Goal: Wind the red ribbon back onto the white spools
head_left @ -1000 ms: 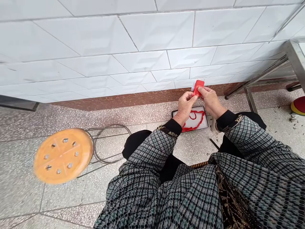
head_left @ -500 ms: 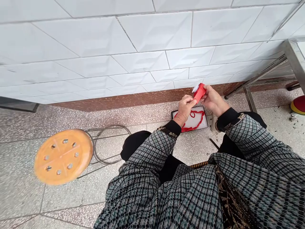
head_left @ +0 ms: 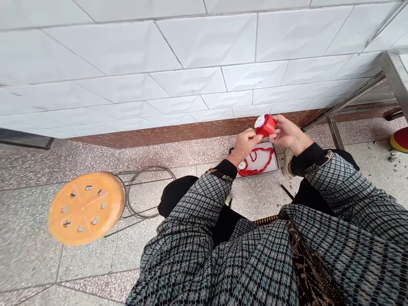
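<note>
A red ribbon spool (head_left: 266,124) with a white end face is held up in front of me, between both hands. My right hand (head_left: 287,134) grips the spool's right side with curled fingers. My left hand (head_left: 245,144) pinches at the spool's lower left edge, where the ribbon comes off. Below the hands, on the floor, lies a flat white tray (head_left: 270,165) with a dark rim, and loose red ribbon (head_left: 256,171) is coiled on it. Both arms wear checked sleeves with black cuffs.
An orange round stool seat (head_left: 85,208) on a wire frame stands at the left. A white tiled wall (head_left: 159,68) with a brown skirting runs behind. A metal table leg (head_left: 334,131) rises at the right, and a red and yellow object (head_left: 400,140) sits at the right edge.
The spool has been turned in my hands so its white round end now faces up. Both hands have shifted slightly right and lower.
</note>
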Available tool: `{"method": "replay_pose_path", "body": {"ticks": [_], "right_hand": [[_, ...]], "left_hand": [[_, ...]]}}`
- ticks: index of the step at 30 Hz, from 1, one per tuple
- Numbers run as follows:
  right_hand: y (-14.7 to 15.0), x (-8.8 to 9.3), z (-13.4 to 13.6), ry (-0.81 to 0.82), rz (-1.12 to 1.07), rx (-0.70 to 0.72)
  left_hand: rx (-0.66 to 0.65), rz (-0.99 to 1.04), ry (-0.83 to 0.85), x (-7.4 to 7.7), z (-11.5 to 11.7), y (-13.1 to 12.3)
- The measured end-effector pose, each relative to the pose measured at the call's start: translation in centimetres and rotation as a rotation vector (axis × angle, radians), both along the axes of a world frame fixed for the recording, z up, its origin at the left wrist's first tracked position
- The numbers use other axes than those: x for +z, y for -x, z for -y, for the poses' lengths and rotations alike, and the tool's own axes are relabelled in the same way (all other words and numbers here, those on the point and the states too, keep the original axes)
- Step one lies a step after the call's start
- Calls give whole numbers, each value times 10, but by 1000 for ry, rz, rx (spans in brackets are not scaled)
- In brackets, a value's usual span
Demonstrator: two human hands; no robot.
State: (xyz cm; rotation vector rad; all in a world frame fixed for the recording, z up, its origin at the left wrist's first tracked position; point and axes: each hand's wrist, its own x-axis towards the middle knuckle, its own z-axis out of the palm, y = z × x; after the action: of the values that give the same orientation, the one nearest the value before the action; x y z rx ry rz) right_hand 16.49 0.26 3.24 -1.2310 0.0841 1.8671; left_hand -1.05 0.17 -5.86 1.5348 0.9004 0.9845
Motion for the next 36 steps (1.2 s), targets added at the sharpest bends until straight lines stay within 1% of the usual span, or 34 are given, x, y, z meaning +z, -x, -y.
{"method": "replay_pose_path", "body": {"ticks": [4, 6, 8, 9, 13, 15, 18, 21, 23, 26, 29, 32, 34, 36], "right_hand": [[-4, 0, 1, 2, -9, 83], [-7, -1, 1, -8, 9, 126], [-9, -2, 1, -25, 22, 161], [-10, -3, 1, -36, 24, 174], [-13, -3, 3, -51, 0, 240], [-12, -2, 5, -53, -4, 265], [-8, -3, 10, -140, 46, 234], [4, -8, 19, -317, 184, 188], [12, -14, 23, -423, 314, 166], [19, -20, 21, -529, 509, 78], [18, -21, 15, -571, 669, -3], [18, -17, 11, -578, 762, -58], [20, -16, 10, -573, 777, -82], [22, -16, 10, -551, 762, -86]], "left_hand": [[80, -76, -167, -9, -7, 4], [139, -63, -213, -14, -9, 4], [141, -25, -236, -17, -10, 5], [104, -8, -247, -16, -11, 5], [-165, -42, -334, -6, -17, 10], [-208, -50, -354, -2, -19, 11], [-153, 24, -288, -4, -22, 9], [-73, 121, -120, -13, -23, 3], [-48, 182, -8, -17, -21, -2], [-3, 254, 110, -18, -12, -10], [98, 287, 199, -15, 0, -17], [119, 270, 226, -12, 8, -22], [116, 229, 172, -11, 10, -24], [131, 169, 80, -10, 9, -25]]}}
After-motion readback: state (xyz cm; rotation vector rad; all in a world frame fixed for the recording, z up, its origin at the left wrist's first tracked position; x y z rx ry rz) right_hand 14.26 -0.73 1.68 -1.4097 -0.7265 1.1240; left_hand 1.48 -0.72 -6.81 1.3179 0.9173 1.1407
